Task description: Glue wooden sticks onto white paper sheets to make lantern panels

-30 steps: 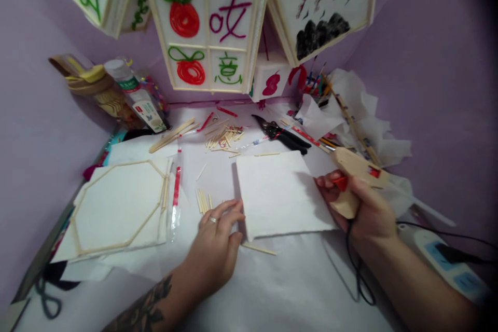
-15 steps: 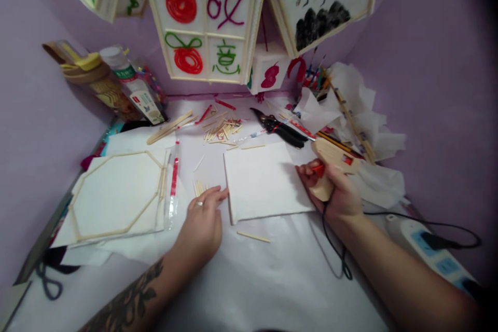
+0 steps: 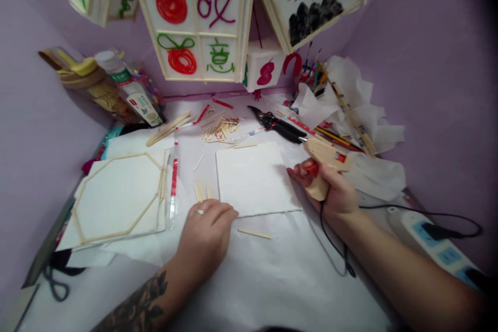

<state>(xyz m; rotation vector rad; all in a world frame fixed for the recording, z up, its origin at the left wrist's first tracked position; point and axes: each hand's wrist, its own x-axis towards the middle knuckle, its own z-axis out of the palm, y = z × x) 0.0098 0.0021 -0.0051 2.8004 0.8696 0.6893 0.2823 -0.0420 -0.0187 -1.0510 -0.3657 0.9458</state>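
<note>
A square white foam board [image 3: 257,179] lies flat on the covered table between my hands. My left hand [image 3: 208,231], with a ring on one finger, is closed at the board's near left corner and covers it; the thumb is hidden. In my right hand [image 3: 336,192] is a beige hot glue gun [image 3: 324,154] with a red trigger, its nozzle pointing left above the board's far right side. Several thin wooden sticks [image 3: 201,192] lie just beyond my left hand. One single stick [image 3: 254,234] rests in front of the board's near edge.
At left lies a white sheet with an octagonal stick frame [image 3: 119,194]. Black-handled pruning shears [image 3: 278,125] and a pile of short sticks [image 3: 223,129] lie behind. Painted lanterns [image 3: 194,21] hang overhead. A power strip [image 3: 436,244] and the gun's cord are at right.
My left hand has moved from the board's left edge onto its near corner. The board has shifted slightly left. My right hand with the glue gun has moved a little left.
</note>
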